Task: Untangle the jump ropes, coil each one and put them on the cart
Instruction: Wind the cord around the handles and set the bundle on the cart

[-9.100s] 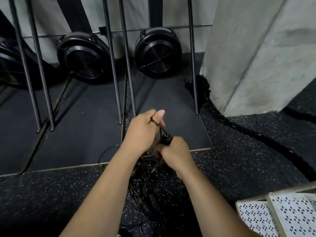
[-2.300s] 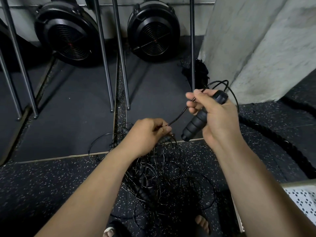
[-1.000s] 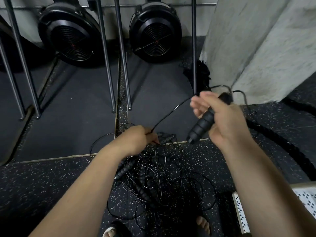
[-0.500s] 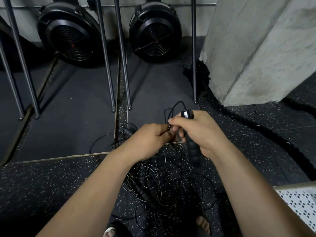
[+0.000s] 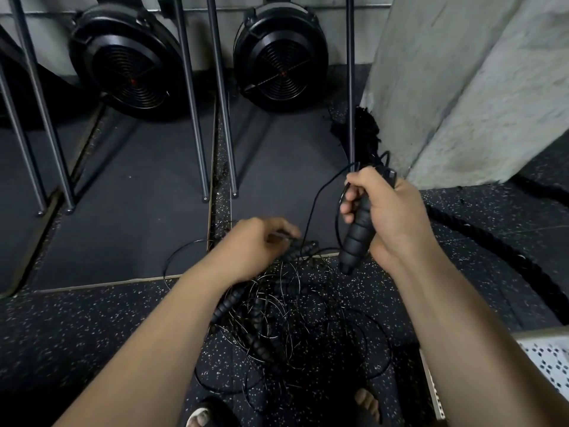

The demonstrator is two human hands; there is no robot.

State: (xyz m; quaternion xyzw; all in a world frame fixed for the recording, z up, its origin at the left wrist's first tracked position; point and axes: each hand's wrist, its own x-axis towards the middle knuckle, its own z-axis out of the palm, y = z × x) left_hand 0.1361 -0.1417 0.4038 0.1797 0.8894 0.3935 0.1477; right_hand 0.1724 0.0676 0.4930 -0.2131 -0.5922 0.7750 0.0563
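Observation:
A tangled heap of black jump ropes [image 5: 286, 328] with thin cords and ribbed handles lies on the speckled floor between my arms. My right hand [image 5: 388, 211] grips one ribbed black handle [image 5: 355, 238], tip down, together with a few loops of thin cord [image 5: 317, 195]. That cord runs down and left to my left hand [image 5: 255, 245], which is blurred and pinches the cord just above the heap. A corner of the white perforated cart [image 5: 551, 362] shows at the lower right.
Two black fan wheels [image 5: 280, 53] stand at the back behind several slanted metal rails [image 5: 221, 97] on dark mats. A concrete pillar [image 5: 468, 81] rises at the right, with a thick black battle rope [image 5: 508, 251] curving round it. My feet [image 5: 366, 402] are below the heap.
My right hand has lifted up and to the right with the handle, away from my left hand. My left hand has dropped slightly toward the heap, sliding along the cord.

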